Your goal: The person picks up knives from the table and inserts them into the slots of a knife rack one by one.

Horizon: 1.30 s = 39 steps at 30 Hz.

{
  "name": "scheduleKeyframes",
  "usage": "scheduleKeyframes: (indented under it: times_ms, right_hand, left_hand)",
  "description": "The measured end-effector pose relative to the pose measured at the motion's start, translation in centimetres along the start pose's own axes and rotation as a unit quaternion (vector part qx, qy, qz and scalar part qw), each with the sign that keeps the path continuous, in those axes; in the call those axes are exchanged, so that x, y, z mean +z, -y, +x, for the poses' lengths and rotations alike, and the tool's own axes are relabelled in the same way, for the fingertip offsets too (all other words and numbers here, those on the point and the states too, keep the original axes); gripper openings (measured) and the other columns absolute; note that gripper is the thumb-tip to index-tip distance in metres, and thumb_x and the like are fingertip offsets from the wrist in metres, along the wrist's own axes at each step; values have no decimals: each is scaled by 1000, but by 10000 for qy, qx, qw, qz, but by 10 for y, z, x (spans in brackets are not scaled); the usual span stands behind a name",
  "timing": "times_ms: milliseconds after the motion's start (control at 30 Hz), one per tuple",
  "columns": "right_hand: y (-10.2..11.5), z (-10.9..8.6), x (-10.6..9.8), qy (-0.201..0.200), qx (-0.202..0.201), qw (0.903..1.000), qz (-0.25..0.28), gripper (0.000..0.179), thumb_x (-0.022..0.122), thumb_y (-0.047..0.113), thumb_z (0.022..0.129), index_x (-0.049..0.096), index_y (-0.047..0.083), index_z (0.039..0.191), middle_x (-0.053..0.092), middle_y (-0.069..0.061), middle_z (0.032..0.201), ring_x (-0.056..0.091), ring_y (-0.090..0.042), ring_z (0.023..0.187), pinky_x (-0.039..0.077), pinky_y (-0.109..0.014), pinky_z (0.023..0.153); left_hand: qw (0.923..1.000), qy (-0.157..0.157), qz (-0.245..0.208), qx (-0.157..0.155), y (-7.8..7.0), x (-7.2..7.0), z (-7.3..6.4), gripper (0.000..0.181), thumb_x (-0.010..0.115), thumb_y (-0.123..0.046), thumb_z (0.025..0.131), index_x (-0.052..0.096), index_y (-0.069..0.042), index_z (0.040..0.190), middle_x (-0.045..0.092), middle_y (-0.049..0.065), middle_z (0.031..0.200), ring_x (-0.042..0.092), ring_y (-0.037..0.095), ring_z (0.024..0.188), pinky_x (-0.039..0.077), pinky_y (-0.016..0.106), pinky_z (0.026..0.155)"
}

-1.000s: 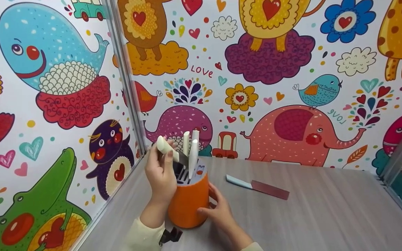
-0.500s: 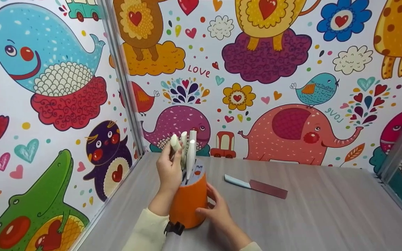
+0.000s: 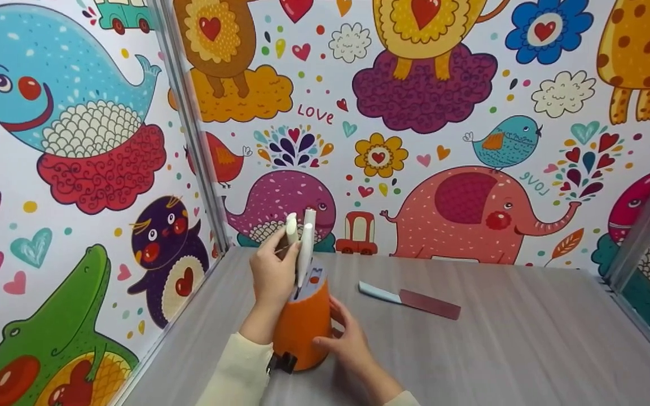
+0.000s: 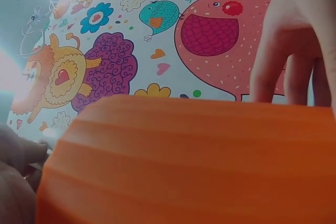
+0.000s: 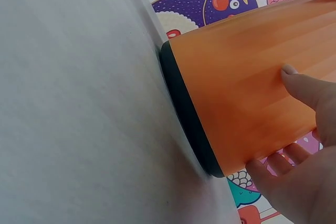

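An orange knife block [image 3: 305, 332] stands on the table with several white-handled knives in its slotted grey top. At that top, my left hand [image 3: 273, 265] pinches the pale handle of a knife [image 3: 291, 224]; fingers and block hide the blade. Two other white handles, one of them a nearer knife handle [image 3: 305, 254], rise just right of it. My right hand [image 3: 352, 341] grips the block's lower right side. In the right wrist view its thumb lies across the orange wall [image 5: 236, 93], fingers around the other side. The block mostly blocks the left wrist view.
A cleaver-shaped knife with a reddish-brown blade [image 3: 432, 304] and pale blue handle [image 3: 379, 292] lies flat on the table [image 3: 505, 355], right of the block. Cartoon-printed panels [image 3: 460, 208] wall the table at the back and left.
The left hand has brought its knife rightward over the block and tipped it more upright. The blade, visible above the slots a second ago, is now hidden. The right hand keeps its hold.
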State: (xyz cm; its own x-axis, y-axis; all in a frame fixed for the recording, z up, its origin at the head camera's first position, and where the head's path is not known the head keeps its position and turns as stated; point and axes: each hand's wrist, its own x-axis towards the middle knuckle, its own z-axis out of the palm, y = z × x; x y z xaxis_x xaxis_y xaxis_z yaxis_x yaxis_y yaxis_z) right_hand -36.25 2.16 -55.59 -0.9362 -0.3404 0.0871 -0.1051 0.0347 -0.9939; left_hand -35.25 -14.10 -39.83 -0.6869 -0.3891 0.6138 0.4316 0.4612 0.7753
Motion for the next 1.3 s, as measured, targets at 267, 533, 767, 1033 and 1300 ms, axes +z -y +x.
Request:
scheduleKeyframes:
  times_ms: [267, 533, 767, 1033, 1300]
  right_hand:
    - [0, -1, 2, -46, -84, 10000, 10, 95, 91, 24, 85, 39, 22, 165, 49, -11, 164, 46, -36, 149, 40, -61, 122]
    - [1, -3, 3, -41, 158, 9998, 70, 96, 92, 28, 83, 40, 27, 164, 48, -8, 165, 47, -34, 149, 39, -60, 124]
    - [3, -3, 2, -71, 160, 9998, 93, 96, 92, 27, 83, 41, 28, 164, 47, -8, 166, 45, -35, 151, 38, -60, 124]
    - [0, -1, 1, -97, 126, 9998, -99, 92, 91, 24, 85, 42, 28, 163, 48, -8, 166, 47, -35, 150, 41, -59, 123]
    - [0, -2, 3, -156, -91, 9997, -171, 93, 91, 21, 84, 42, 23, 163, 48, -12, 165, 48, -38, 148, 42, -60, 122]
  left_hand:
    - [9997, -170, -164, -84, 2, -1, 4, 46, 80, -7, 94, 70, -4, 139, 76, 17, 124, 76, 30, 111, 63, 41, 94]
    - [9998, -158, -123, -36, 3, -6, -3, 46, 79, -5, 95, 70, -6, 140, 76, 17, 127, 77, 31, 113, 63, 41, 93]
    - [9994, -301, 166, -69, 4, -4, -1, 28, 82, -2, 91, 76, -4, 118, 77, 13, 109, 77, 27, 95, 66, 43, 88]
    - [9968, 36, 706, -383, 3, -4, 0, 27, 79, 0, 92, 78, -5, 119, 79, 13, 108, 76, 27, 93, 64, 45, 90]
    - [9933, 373, 1092, -119, 6, -9, -4, 29, 74, -2, 95, 78, -6, 123, 79, 11, 106, 75, 25, 92, 64, 45, 87]
